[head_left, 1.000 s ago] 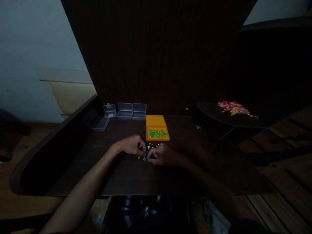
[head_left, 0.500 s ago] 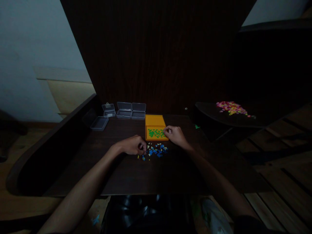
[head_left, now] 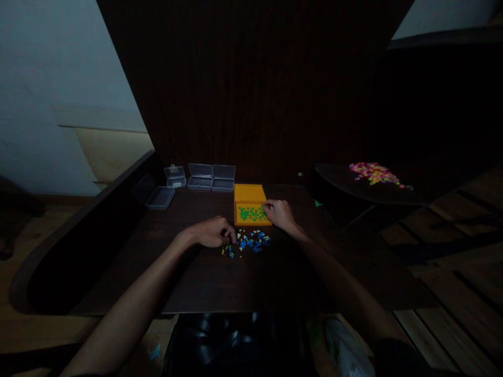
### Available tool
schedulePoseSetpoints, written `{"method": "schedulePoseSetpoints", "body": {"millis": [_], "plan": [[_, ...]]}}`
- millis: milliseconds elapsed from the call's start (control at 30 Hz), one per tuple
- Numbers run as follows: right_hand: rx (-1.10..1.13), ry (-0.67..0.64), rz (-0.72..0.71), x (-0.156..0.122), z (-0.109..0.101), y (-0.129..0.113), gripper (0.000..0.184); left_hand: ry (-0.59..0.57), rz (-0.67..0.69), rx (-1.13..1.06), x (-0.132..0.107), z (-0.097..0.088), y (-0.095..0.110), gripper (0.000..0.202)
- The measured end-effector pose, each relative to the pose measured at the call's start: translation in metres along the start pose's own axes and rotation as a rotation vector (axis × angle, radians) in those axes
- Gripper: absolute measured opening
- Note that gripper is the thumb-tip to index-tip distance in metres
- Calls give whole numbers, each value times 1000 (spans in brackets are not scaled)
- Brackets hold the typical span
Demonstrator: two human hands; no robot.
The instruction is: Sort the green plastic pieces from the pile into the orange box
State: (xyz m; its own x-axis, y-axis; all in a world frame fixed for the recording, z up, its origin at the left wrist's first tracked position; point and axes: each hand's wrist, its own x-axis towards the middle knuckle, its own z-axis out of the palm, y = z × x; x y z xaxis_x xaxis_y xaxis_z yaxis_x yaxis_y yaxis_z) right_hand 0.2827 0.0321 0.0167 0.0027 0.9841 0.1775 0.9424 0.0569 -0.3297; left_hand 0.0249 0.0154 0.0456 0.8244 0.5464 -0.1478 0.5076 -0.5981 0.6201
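An open orange-yellow box (head_left: pixel 250 192) stands on the dark table with its lid raised, and small green pieces (head_left: pixel 251 213) are strewn over its floor. Over the box's right edge, my right hand (head_left: pixel 280 213) has thumb and fingertips pinched together; anything between them is too small to make out. In front of the box lies a loose scatter of small blue, white and yellow pieces (head_left: pixel 257 242). My left hand (head_left: pixel 215 232) is at the left edge of this scatter, its fingers curled down and closed, and what they hold is hidden.
Clear plastic cases (head_left: pixel 200 182) stand with lids up at the back left, near a smaller clear case (head_left: pixel 175 178) and a shallow clear tray (head_left: pixel 160 198). A pink, red and yellow heap (head_left: pixel 375 173) lies on the side shelf at right. A green scrap (head_left: pixel 318 203) lies beside that shelf.
My left hand has shifted slightly, its fingertips still at the scatter's left edge. My right hand has stayed at the box's right edge with only a small shift.
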Motion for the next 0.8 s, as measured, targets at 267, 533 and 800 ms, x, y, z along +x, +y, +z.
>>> {"method": "schedulePoseSetpoints", "body": {"millis": [267, 533, 800], "plan": [[17, 30, -21, -6, -7, -1, 30, -17, 23, 21, -2, 0, -3, 30], [22, 66, -17, -11, -14, -3, 27, -6, 3, 46, -2, -1, -2, 23], [34, 60, 1, -10, -16, 0, 27, 8, 19, 51, -1, 0, -2, 21]]}}
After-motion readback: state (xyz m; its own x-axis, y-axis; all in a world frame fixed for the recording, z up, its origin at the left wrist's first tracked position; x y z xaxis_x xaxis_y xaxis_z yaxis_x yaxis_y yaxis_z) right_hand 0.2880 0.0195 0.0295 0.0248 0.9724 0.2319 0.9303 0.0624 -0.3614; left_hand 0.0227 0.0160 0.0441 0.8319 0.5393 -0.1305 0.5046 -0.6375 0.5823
